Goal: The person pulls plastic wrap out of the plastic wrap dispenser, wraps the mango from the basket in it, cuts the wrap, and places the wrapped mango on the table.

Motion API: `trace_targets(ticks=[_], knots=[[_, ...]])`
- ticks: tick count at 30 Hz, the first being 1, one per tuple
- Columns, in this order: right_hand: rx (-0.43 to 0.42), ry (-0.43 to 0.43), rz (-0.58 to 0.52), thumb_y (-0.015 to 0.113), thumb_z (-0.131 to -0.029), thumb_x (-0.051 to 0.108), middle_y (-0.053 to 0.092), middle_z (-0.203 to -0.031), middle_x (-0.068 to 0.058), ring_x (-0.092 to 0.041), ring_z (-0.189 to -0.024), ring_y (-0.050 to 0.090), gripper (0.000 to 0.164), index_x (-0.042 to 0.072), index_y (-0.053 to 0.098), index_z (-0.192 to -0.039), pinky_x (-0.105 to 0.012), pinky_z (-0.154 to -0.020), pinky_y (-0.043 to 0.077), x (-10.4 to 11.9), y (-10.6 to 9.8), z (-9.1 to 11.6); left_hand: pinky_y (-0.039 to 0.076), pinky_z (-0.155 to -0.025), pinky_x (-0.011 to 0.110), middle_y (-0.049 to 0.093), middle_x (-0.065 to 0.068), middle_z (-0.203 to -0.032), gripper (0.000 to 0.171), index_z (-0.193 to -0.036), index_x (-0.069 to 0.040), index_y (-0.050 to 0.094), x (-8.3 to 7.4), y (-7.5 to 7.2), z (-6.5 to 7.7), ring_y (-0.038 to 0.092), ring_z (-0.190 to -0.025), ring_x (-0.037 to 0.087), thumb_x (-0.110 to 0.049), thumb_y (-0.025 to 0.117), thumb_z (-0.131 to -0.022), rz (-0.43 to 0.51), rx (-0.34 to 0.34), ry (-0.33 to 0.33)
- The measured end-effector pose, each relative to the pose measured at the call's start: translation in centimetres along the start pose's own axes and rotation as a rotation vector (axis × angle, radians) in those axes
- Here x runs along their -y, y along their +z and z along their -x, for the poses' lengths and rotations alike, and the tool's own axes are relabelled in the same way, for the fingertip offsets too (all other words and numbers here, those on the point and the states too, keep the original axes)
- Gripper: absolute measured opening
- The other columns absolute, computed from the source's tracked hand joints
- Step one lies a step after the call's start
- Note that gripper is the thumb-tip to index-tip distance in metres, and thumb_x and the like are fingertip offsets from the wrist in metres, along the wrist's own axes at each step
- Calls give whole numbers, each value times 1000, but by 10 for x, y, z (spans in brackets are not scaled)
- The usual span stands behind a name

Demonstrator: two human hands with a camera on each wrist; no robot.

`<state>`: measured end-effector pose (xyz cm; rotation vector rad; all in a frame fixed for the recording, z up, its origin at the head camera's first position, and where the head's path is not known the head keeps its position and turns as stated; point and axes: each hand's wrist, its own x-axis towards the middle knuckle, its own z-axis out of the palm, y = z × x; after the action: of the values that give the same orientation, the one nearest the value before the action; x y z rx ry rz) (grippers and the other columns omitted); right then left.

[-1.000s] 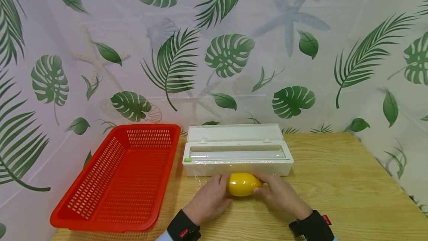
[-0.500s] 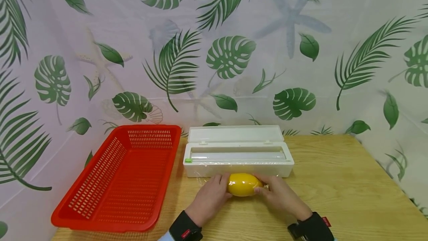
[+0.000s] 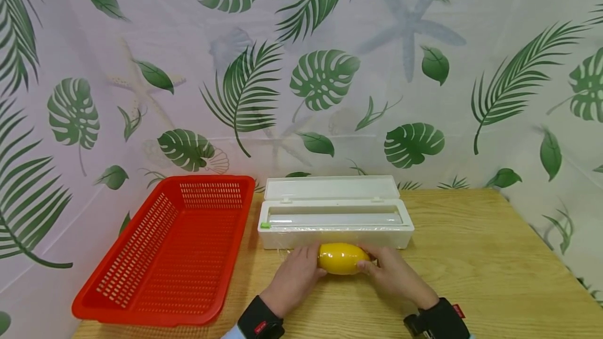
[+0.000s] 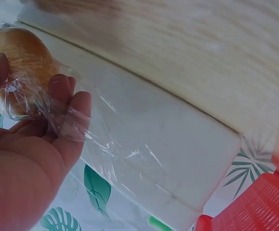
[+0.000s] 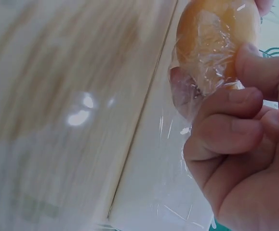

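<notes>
A glossy yellow oval fruit [image 3: 342,259], its exact kind unclear, is held between both hands just in front of the white cling film dispenser [image 3: 336,238]. Clear cling film [image 4: 21,91] lies crinkled around the fruit in the left wrist view. My left hand [image 3: 294,279] grips the fruit's left end, with film also across its fingers. At the other end, my right hand [image 3: 398,276] pinches the fruit, thumb on the near side, the other fingers curled in the right wrist view. The dispenser's lid [image 3: 332,188] is raised, showing the film roll [image 3: 335,219] inside.
A red perforated plastic basket [image 3: 181,260] stands on the left of the wooden table [image 3: 485,260]. The dispenser is to its right, near the leaf-patterned backdrop [image 3: 358,77]. A small green cutter slide [image 3: 265,225] sits at the dispenser's left end.
The fruit has shifted very slightly left within the hands. My left fingers have moved around its end, and the loose film beside them has drawn in. Basket and dispenser stay put.
</notes>
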<state>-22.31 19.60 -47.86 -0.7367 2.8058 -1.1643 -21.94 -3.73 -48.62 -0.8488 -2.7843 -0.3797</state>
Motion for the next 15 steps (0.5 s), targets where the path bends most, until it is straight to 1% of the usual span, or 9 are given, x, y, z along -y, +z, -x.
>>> trace_targets(ticks=[7,10,15], knots=[[-17,-17,19,57,-89,23,65,-96,-3,-12,-77,52,30,4,60,-112,-34,-67,48,3,1,0,48,-86,34,58,9,-105,51,-123,-2,42,2,2,0,49,-93,17,-31,62,-86,3,21,-10],[-21,-10,15,57,-89,24,66,-94,-3,-12,-77,53,29,4,61,-109,-34,-67,49,4,1,0,48,-86,34,57,9,-105,50,-123,-3,43,2,2,0,48,-93,17,-31,61,-87,1,27,-11],[-35,25,12,55,-90,27,66,-92,-4,-12,-77,53,31,2,62,-106,-38,-69,49,3,1,1,47,-86,34,57,8,-105,48,-123,-3,43,1,2,0,48,-93,17,-34,57,-89,20,49,-21]])
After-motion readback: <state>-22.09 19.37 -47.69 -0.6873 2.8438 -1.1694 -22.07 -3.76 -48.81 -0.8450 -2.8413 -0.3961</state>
